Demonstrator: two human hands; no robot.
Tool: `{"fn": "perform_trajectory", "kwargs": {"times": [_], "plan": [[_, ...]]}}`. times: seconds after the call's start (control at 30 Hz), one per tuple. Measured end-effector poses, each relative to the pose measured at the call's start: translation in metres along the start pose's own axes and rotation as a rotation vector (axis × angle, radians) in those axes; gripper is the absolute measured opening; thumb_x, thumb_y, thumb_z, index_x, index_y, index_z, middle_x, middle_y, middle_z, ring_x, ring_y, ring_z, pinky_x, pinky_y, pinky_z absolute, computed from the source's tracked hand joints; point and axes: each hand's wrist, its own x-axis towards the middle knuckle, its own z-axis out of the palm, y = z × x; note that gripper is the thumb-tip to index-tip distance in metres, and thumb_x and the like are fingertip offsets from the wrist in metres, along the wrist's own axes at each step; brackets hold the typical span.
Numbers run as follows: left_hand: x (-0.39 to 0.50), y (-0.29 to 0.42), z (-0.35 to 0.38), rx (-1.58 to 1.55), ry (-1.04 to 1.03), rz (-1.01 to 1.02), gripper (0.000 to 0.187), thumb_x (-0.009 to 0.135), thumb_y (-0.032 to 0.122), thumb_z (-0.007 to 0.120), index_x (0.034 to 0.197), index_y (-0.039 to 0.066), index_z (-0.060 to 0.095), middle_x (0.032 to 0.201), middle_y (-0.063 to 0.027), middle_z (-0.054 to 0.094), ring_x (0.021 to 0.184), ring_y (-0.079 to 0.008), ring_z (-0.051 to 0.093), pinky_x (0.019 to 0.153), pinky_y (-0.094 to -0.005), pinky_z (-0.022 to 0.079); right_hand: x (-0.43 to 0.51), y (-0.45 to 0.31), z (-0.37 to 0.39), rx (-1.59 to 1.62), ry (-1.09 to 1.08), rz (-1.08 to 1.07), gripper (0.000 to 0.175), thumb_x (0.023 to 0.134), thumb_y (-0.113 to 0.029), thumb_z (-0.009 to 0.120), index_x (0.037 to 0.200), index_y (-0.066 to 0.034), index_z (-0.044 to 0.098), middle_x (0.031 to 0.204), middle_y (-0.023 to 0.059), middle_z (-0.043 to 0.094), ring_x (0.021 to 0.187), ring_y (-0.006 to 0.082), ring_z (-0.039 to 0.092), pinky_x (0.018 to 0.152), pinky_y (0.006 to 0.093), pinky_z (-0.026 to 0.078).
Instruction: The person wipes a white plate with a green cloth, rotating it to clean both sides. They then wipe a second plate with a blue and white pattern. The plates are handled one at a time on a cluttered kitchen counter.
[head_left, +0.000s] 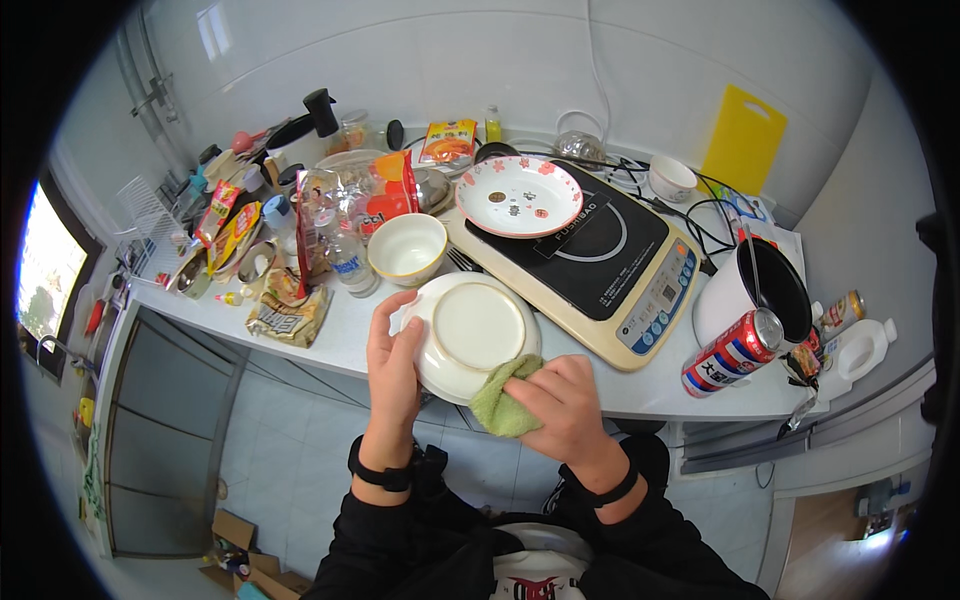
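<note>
A white ceramic plate (480, 325) is turned with its underside and foot ring towards me, above the counter's front edge. My left hand (394, 352) grips its left rim, thumb on the underside. In my right hand (562, 405) is a bunched green cloth (508, 397), pressed against the plate's lower right rim. Just behind the plate stands a white bowl (407, 247) with a yellow rim, a fork (463, 259) beside it. A plate with a pink flowered rim (519, 196) rests on the left rear part of the induction cooker (592, 255).
On the right are a red drink can (731, 352), a white pot (724, 300) and a white jug (855, 356). Food packets (289, 315), a clear bottle (349, 259) and jars crowd the left. A yellow cutting board (742, 139) leans on the wall; black cables (701, 217) lie behind the cooker.
</note>
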Motion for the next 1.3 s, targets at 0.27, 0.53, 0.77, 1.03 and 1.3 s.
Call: {"fn": "perform_trajectory", "kwargs": {"times": [0.27, 0.53, 0.77, 1.03, 1.3], "plan": [[0.001, 0.004, -0.005, 0.130, -0.063, -0.053, 0.045, 0.117, 0.005, 0.059, 0.162, 0.004, 0.062, 0.144, -0.0182, 0.079, 0.122, -0.0212, 0.080, 0.104, -0.0353, 0.067, -0.003, 0.005, -0.005, -0.002, -0.006, 0.020, 0.050, 0.074, -0.022, 0.097, 0.122, -0.0132, 0.085, 0.095, -0.0027, 0.067, 0.093, 0.0237, 0.062, 0.089, 0.0418, 0.046], [0.006, -0.003, -0.012, 0.149, -0.091, -0.049, 0.033, 0.121, 0.008, 0.059, 0.149, 0.000, 0.071, 0.130, -0.0161, 0.084, 0.110, -0.0179, 0.082, 0.096, -0.0324, 0.067, -0.004, 0.004, -0.005, 0.035, 0.000, 0.037, 0.053, 0.072, -0.022, 0.098, 0.122, -0.0121, 0.085, 0.094, -0.0014, 0.068, 0.092, 0.0243, 0.064, 0.088, 0.0421, 0.047], [0.004, -0.012, -0.009, 0.171, -0.074, 0.047, 0.029, 0.127, 0.020, 0.067, 0.147, 0.000, 0.075, 0.126, -0.0094, 0.085, 0.107, -0.0108, 0.078, 0.092, -0.0276, 0.064, -0.006, 0.001, 0.002, -0.002, 0.009, -0.014, 0.054, 0.074, -0.019, 0.092, 0.127, -0.0106, 0.085, 0.097, -0.0016, 0.067, 0.094, 0.0237, 0.064, 0.089, 0.0426, 0.046], [0.006, -0.014, -0.010, 0.166, -0.058, 0.038, 0.029, 0.126, 0.019, 0.068, 0.146, -0.001, 0.076, 0.127, -0.0093, 0.084, 0.108, -0.0107, 0.077, 0.093, -0.0275, 0.064, 0.008, -0.027, 0.011, 0.023, -0.082, -0.029, 0.051, 0.078, -0.014, 0.085, 0.129, -0.0082, 0.085, 0.099, -0.0042, 0.066, 0.095, 0.0206, 0.063, 0.092, 0.0416, 0.046], [0.005, -0.011, -0.009, 0.201, -0.063, 0.055, 0.028, 0.126, 0.018, 0.068, 0.146, -0.001, 0.075, 0.128, -0.0093, 0.083, 0.109, -0.0109, 0.077, 0.095, -0.0282, 0.063, 0.001, -0.018, -0.002, -0.026, -0.029, 0.011, 0.047, 0.075, -0.011, 0.082, 0.121, -0.0126, 0.089, 0.093, -0.0060, 0.065, 0.094, 0.0204, 0.062, 0.090, 0.0409, 0.045]]}}
